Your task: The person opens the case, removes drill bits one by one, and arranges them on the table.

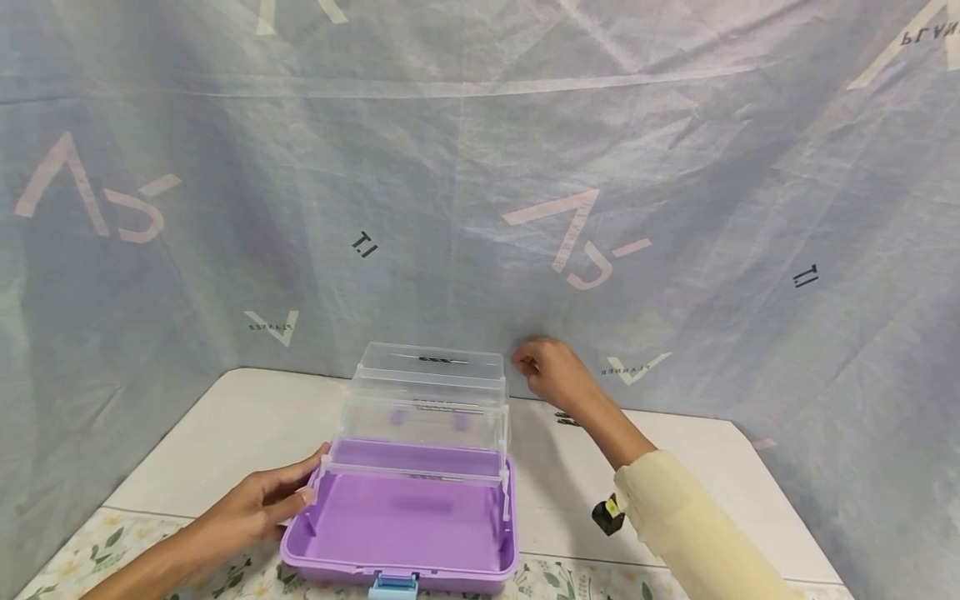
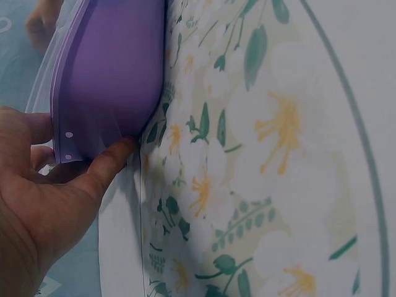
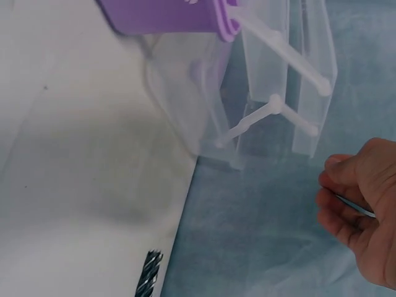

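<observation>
A purple toolbox (image 1: 408, 525) stands open, its clear tiered trays (image 1: 423, 417) raised and folded back. My left hand (image 1: 258, 504) grips the box's left side; in the left wrist view the thumb (image 2: 114, 158) lies against the outer wall. Up beside the right end of the top tray is my right hand (image 1: 555, 375). It pinches a slim drill bit (image 3: 356, 205), mostly hidden by the fingers, with a silvery length showing. Dark spiral drill bits (image 3: 148, 275) lie on the white table right of the box, below that hand. Small dark and silvery pieces (image 1: 442, 360) rest in the top tray.
The white table (image 1: 262, 442) ends at a grey printed curtain (image 1: 450, 208) behind the box. A floral cloth (image 1: 127, 542) covers the front. A pale blue latch (image 1: 393, 586) hangs at the box's front. A small black device (image 1: 607, 517) is by the right sleeve.
</observation>
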Demonstrator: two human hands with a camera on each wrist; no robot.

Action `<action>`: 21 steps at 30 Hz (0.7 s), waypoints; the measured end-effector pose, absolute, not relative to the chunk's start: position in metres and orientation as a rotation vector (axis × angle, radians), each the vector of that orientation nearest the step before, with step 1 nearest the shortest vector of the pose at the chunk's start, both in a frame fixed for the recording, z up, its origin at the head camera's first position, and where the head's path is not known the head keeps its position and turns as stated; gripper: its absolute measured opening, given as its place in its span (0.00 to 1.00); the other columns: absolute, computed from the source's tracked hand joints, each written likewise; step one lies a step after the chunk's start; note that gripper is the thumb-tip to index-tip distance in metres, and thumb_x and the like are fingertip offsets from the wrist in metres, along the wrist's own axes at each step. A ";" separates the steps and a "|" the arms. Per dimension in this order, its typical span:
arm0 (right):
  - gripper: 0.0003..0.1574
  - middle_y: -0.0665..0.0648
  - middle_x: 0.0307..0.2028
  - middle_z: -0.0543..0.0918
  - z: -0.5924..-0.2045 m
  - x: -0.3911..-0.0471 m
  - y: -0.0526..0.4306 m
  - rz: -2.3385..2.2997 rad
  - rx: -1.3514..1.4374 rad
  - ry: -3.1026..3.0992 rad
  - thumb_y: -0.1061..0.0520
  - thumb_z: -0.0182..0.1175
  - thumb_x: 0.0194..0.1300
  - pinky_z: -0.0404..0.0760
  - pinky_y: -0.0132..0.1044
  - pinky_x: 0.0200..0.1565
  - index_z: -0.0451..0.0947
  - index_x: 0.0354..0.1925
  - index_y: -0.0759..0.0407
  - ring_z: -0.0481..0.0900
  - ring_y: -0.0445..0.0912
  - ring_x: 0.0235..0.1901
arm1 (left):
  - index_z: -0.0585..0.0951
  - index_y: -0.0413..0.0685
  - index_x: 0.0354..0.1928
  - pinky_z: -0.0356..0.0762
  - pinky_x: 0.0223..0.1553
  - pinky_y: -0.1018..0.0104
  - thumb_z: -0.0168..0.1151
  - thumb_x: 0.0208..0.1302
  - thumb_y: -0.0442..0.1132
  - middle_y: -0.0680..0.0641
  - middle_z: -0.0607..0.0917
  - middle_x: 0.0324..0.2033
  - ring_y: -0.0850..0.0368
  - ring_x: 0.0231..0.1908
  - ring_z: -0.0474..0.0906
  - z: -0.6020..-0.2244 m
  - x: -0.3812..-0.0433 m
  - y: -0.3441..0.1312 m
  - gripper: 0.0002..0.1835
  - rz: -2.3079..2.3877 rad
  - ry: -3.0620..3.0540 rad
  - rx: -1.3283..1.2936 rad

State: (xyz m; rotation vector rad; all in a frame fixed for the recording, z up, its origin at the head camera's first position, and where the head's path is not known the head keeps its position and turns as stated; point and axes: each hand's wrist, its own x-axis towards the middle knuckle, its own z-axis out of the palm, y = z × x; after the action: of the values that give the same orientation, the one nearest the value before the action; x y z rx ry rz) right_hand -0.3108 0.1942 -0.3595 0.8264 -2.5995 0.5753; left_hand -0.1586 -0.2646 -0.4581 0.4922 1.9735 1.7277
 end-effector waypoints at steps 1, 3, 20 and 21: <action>0.16 0.55 0.29 0.80 -0.358 -0.312 0.193 0.582 0.836 -2.587 0.77 0.61 0.62 0.73 0.40 0.38 0.89 0.34 0.62 0.71 0.46 0.33 | 0.38 0.36 0.90 0.95 0.58 0.51 0.50 0.94 0.41 0.32 0.34 0.88 0.69 0.66 0.83 -0.458 -0.159 -0.265 0.42 1.730 1.971 0.496; 0.16 0.54 0.31 0.85 -0.362 -0.319 0.195 0.604 0.873 -2.546 0.75 0.60 0.65 0.78 0.39 0.39 0.92 0.37 0.62 0.74 0.45 0.34 | 0.38 0.36 0.90 0.95 0.57 0.50 0.49 0.94 0.41 0.29 0.35 0.88 0.65 0.66 0.85 -0.458 -0.158 -0.264 0.41 1.733 1.968 0.504; 0.09 0.60 0.45 0.96 -0.339 -0.302 0.152 0.603 0.901 -2.651 0.68 0.70 0.75 0.94 0.50 0.53 0.95 0.49 0.64 0.93 0.54 0.46 | 0.37 0.36 0.90 0.95 0.57 0.49 0.49 0.94 0.41 0.26 0.35 0.87 0.64 0.66 0.85 -0.458 -0.158 -0.265 0.41 1.736 1.962 0.506; 0.09 0.60 0.46 0.96 -0.339 -0.302 0.150 0.613 0.906 -2.666 0.67 0.70 0.76 0.94 0.50 0.53 0.95 0.50 0.64 0.93 0.55 0.47 | 0.37 0.36 0.90 0.95 0.57 0.49 0.49 0.94 0.42 0.27 0.35 0.87 0.65 0.66 0.84 -0.458 -0.158 -0.265 0.41 1.735 1.961 0.504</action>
State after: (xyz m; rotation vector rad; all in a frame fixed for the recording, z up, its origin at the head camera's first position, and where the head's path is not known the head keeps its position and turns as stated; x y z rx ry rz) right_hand -0.3018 0.1501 -0.3389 0.9056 -2.6658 0.6129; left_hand -0.1581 -0.2651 -0.4581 0.5044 1.9614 1.7346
